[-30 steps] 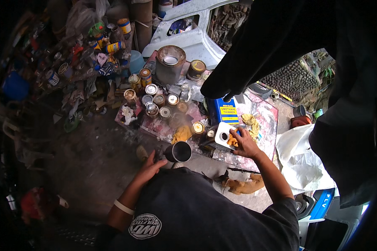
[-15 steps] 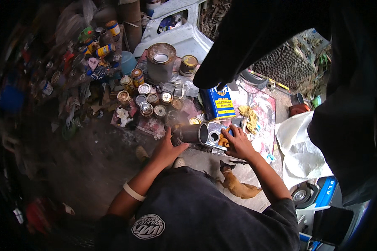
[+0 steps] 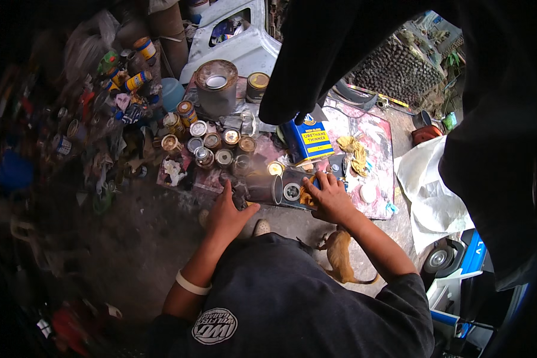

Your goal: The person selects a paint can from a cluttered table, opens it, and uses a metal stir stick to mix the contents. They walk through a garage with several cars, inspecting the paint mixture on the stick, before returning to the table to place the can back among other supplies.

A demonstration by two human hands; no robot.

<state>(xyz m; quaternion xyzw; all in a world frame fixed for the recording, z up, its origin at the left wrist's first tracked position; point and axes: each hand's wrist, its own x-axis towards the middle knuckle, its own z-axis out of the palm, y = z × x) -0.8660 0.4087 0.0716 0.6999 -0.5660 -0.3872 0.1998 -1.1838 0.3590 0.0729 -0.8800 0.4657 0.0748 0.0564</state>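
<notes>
Dark cup [image 3: 262, 188], one: just left of the can [image 3: 292, 191], tilted, mouth facing the can's neck; left hand [image 3: 230, 215], grip around its base end. Right hand [image 3: 331, 200]: grip clasped on the can's right side, by an orange rag [image 3: 306, 197]. Handling: steadiness advised, rim near neck. Blue tin [image 3: 312, 143]: beyond the can.

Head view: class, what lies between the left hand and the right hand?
In the head view, a dark cup, a can with a round opening and orange cloth lie between the left hand and right hand.
</notes>
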